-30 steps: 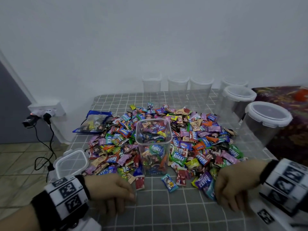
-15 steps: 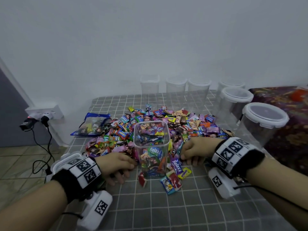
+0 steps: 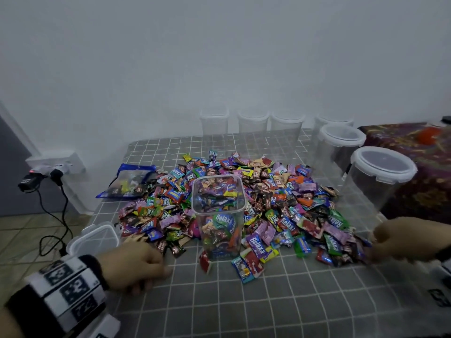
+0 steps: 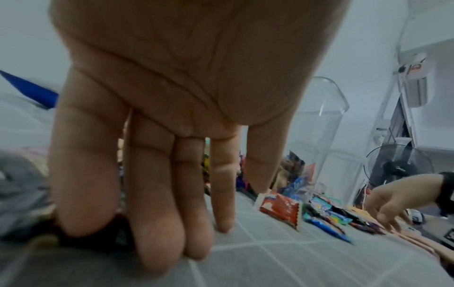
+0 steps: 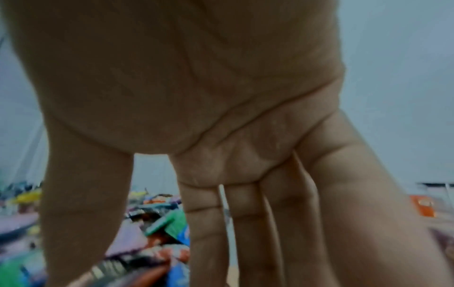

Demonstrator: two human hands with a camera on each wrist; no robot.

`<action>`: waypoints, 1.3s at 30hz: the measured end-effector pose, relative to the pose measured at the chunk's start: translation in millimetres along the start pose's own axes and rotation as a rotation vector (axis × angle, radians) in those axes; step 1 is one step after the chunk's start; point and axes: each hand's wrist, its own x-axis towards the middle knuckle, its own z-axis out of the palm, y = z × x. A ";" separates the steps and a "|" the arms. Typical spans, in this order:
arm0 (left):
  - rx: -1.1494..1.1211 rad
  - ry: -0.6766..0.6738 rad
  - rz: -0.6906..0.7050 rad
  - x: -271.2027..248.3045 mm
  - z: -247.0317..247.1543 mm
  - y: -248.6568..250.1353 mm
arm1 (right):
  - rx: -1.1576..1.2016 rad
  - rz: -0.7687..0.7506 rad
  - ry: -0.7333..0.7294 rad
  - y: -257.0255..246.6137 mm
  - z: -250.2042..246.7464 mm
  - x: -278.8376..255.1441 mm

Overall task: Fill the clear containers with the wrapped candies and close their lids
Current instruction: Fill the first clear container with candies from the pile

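Open square container point(image 3: 218, 217) stood upright amid the wrapped candies point(image 3: 280, 203), partly filled, left hand point(image 3: 133, 265) laid on the tablecloth point(image 3: 268, 308) with fingers extended, nothing held, right hand point(image 3: 400, 242) lowered at the pile's right edge, fingers straight, nothing gripped.

The person's left hand point(image 3: 133, 265) is bare; a black wristband point(image 3: 61, 298) behind it carries white panels printed with black square markers. The right hand point(image 3: 400, 241) is bare too, with a black band and white marker panels at its wrist point(image 3: 443, 258)
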 end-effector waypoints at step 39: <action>-0.106 -0.106 0.075 36.6 4.3 18.8 | 0.020 -0.424 -0.235 -119.3 -7.0 26.0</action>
